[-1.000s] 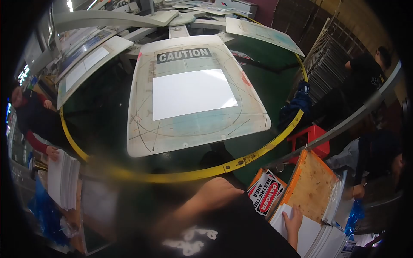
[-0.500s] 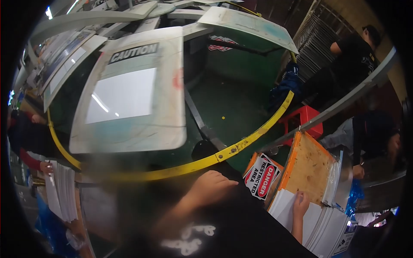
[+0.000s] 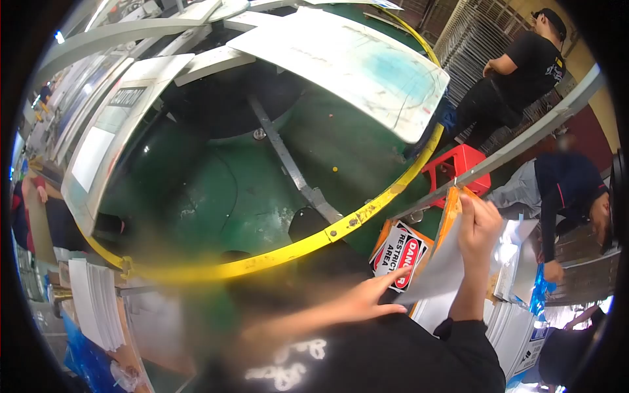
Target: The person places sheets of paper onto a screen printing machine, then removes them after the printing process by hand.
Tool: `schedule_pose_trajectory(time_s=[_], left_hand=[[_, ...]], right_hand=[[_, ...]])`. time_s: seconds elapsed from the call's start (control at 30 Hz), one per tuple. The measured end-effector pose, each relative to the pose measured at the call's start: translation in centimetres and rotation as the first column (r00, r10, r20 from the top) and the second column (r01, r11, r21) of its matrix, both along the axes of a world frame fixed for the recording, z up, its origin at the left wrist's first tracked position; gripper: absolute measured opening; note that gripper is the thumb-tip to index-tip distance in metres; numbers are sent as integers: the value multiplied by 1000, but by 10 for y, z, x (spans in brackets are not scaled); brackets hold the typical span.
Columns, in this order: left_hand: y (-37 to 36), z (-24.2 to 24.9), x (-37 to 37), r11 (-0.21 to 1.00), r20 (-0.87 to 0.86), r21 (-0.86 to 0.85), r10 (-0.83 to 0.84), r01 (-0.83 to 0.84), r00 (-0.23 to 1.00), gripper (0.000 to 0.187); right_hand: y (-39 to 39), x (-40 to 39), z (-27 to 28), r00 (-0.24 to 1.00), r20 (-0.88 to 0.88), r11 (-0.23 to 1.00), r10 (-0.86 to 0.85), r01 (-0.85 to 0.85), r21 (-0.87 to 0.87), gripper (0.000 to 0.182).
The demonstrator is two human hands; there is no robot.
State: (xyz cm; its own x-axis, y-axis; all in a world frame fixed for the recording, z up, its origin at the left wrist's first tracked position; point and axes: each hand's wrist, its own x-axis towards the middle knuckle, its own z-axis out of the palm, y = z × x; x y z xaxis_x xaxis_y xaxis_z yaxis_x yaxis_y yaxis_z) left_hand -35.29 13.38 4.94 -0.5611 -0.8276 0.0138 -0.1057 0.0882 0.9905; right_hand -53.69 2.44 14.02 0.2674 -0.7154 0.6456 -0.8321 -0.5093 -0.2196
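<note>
My right hand (image 3: 479,226) is closed on the upper edge of a white sheet (image 3: 440,267), which is held up at a slant over the stack of white sheets (image 3: 508,334) on the right. My left hand (image 3: 370,298) reaches across from the left with its thumb and fingers apart, right at the sheet's lower left corner. Just beyond those fingers lies a red, black and white "DANGER RESTRICTED AREA" sign (image 3: 395,259). Behind the sheet shows the orange edge of a board (image 3: 449,219).
A curved yellow rail (image 3: 314,249) runs in front of me. Above it extend a pale platen (image 3: 367,65) and, at left, one carrying a white sheet (image 3: 92,160). Another stack of sheets (image 3: 95,304) stands left. A red stool (image 3: 458,171) and people (image 3: 517,72) are at right.
The platens have swung left, the "CAUTION" one now far left and another nearer. My right hand has risen from the stack with a sheet; my left hand has moved right and spread its fingers.
</note>
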Motion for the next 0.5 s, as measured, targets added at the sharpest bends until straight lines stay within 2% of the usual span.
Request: schedule_pose_trajectory(time_s=[0.03,0.1,0.13,0.23,0.27,0.3,0.33,0.4,0.43,0.47,0.5], left_hand=[[2,2,-4,997,-94,-13,68,-70,993,58],[3,-27,-13,965,-207,-15,253,-262,945,44],[1,-33,-12,934,-264,-10,342,-357,902,38],[-5,-37,7,819,-159,26,569,-573,807,26],[-8,-38,16,771,-187,46,631,-635,753,25],[-8,-38,29,758,-82,109,652,-643,754,25],[-9,-33,40,708,-137,134,706,-693,695,24],[-7,-24,66,629,-184,251,778,-736,601,25],[-6,-17,84,604,-130,393,783,-693,608,28],[-3,-21,99,580,-238,422,812,-697,533,29],[-1,-26,113,558,-338,449,829,-698,445,29]], right_hand=[[-8,18,5,997,38,998,61,-60,-37,31],[-21,44,11,975,109,977,191,-179,-115,32],[-22,44,12,978,100,983,184,-185,6,36],[-32,71,29,926,110,913,362,-328,-241,54],[-36,69,25,968,115,954,225,-195,-228,65],[-38,59,21,990,114,975,86,-60,-216,78],[-43,46,8,988,137,974,-77,103,-199,79],[-47,12,-23,912,192,929,-361,370,-10,73],[-45,4,-40,880,295,927,-372,334,172,69],[-47,3,-53,834,383,898,-398,269,348,67],[-51,7,-61,835,433,899,-339,152,411,65]])
